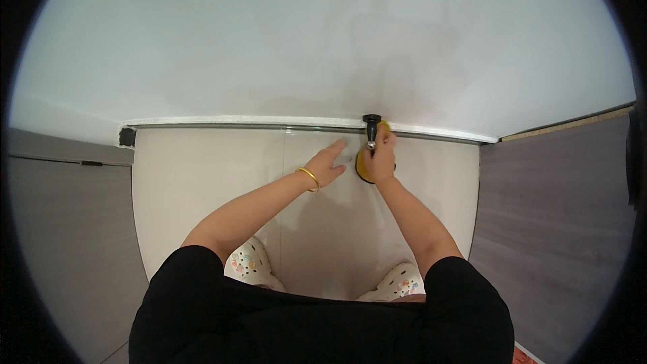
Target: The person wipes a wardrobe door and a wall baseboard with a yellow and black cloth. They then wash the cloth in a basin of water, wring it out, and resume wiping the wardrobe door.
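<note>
My right hand (382, 156), slightly blurred, is closed on a yellow and black object (364, 168); its exact kind is unclear. Yellow shows below my palm and above my fingers. Just left of those fingers is a black fitting (372, 124) with a round, flared end at the white wall and a shiny metal ball at its lower end. Whether it belongs to the yellow object cannot be told. My left hand (327, 164), with a gold bangle at the wrist, is empty, thumb and fingers apart, left of the yellow object.
A white wall (252, 50) rises ahead, with a thin glass-like edge (227, 126) along its base. Grey panels stand at the left (71, 202) and right (551, 202). Pale floor tiles (202, 162) lie below, with my white clogs (250, 263) on them.
</note>
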Tool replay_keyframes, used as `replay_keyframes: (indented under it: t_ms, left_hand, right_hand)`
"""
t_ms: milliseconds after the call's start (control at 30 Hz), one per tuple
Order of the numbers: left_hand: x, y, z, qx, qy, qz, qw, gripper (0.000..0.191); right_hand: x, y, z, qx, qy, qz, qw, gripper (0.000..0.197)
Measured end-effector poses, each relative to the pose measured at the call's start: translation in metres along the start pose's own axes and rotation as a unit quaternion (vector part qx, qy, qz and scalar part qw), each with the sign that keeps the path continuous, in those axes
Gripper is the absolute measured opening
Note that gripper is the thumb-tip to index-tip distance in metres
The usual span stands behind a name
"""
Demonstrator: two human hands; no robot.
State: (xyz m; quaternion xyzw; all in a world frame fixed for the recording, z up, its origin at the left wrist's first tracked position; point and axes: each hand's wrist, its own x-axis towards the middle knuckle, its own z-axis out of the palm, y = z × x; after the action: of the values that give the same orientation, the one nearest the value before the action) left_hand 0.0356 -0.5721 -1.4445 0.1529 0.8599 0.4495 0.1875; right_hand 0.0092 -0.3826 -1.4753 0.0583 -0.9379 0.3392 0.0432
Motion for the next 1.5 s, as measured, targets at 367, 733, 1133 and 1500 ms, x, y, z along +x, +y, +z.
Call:
replay_keyframes:
  t_ms: [367, 733, 1133, 1500]
  left_hand:
    - [0.022, -0.007, 0.026, -0.055, 0.044, -0.012, 0.997, 0.06]
    - [0.008, -0.036, 0.021, -0.148, 0.117, -0.053, 0.981, 0.051]
    - [0.0, -0.002, 0.01, -0.141, 0.08, -0.014, 0.987, 0.05]
    - [-0.028, -0.051, -0.024, -0.206, 0.168, -0.035, 0.963, 0.047]
  right_hand:
    - [-0.007, -0.018, 0.041, 0.134, 0.049, 0.157, 0.977, 0.061]
    - [-0.009, -0.052, 0.056, 0.141, 0.017, 0.043, 0.989, 0.074]
    - [-0.006, -0.058, 0.042, 0.048, -0.006, 0.068, 0.997, 0.072]
    - [0.003, -0.104, 0.083, 0.15, -0.133, 0.013, 0.98, 0.084]
